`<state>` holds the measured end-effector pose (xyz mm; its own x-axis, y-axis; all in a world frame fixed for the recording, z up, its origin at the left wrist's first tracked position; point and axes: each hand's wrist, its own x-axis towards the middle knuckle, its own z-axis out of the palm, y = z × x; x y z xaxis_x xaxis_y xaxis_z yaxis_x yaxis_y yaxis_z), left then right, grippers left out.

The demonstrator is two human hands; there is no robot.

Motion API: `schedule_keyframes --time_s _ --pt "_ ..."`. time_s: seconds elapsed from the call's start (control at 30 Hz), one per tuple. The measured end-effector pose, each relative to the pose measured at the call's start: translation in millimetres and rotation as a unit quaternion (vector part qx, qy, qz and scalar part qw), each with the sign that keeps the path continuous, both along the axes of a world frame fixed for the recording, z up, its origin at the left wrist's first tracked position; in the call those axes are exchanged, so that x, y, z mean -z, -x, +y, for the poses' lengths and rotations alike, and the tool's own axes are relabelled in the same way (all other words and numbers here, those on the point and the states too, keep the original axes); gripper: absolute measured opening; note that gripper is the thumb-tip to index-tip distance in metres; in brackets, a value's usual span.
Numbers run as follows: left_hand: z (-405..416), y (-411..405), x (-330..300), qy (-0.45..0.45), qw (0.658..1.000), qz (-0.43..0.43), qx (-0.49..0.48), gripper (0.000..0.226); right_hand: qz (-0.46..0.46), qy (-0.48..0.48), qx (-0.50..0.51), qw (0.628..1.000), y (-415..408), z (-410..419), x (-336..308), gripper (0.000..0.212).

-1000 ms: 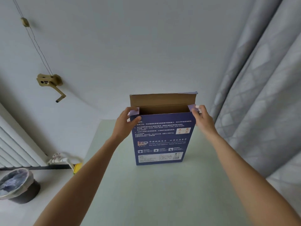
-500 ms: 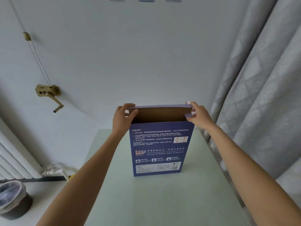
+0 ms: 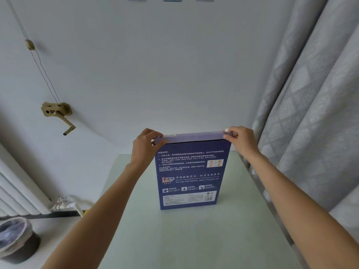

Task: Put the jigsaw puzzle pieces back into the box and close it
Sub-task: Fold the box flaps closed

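**Now: lid flap down on the upright puzzle box**

Upright on its narrow bottom edge, the dark blue jigsaw puzzle box (image 3: 189, 175) stands on the pale green table (image 3: 190, 239), toward the far end, its printed back facing me. White instruction text, a small A/B/C/D grid and a label panel with a barcode show on that face.

Top flap (image 3: 194, 137): folded over the opening, lying nearly flat. A thin dark gap runs under its front edge on the right half, so I cannot tell whether the tuck is fully seated.

My left hand (image 3: 145, 146) is curled around the box's top left corner, thumb on the near face, fingers wrapped over the flap end. My right hand (image 3: 241, 141) pinches the top right corner, fingertips closed on the flap end. Both arms are stretched out across the table.

No loose pieces show on the table.

Surroundings: grey patterned curtain (image 3: 310, 113) just right of the table; white wall behind the box; a brass hand crank (image 3: 56, 115) with cords on the wall at left; lined waste bin (image 3: 16, 239) on the floor, lower left.
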<state>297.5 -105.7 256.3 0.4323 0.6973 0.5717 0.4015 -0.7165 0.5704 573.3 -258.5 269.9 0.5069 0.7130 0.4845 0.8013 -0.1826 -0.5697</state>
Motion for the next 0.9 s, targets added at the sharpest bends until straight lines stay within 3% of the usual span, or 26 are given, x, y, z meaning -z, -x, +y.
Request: schedule_keyframes --time_s 0.3,0.37,0.43,0.57,0.77,0.9 --pt "4 -4 -2 -0.108 0.988 0.111 -0.016 0.016 -0.234 0.056 0.071 0.968 6 -2 1 0.014" --pt "3 -4 -1 -0.109 0.987 0.119 -0.021 0.016 -0.199 0.041 0.058 0.977 3 -2 4 0.014" --pt "-1 0 1 -0.120 0.984 0.124 -0.031 0.016 -0.105 0.011 0.030 0.994 1 -3 7 0.015" --pt "-10 5 7 -0.219 0.957 0.177 -0.067 0.021 0.029 -0.026 0.005 0.999 1 -7 10 0.021" --pt "-30 -34 -5 -0.162 0.943 0.281 0.074 0.045 0.020 0.012 0.002 1.000 -2 -10 0 0.014" --pt "-28 -53 7 -0.159 0.938 0.296 0.081 0.049 0.031 0.011 0.001 0.999 -3 -9 -2 0.018"
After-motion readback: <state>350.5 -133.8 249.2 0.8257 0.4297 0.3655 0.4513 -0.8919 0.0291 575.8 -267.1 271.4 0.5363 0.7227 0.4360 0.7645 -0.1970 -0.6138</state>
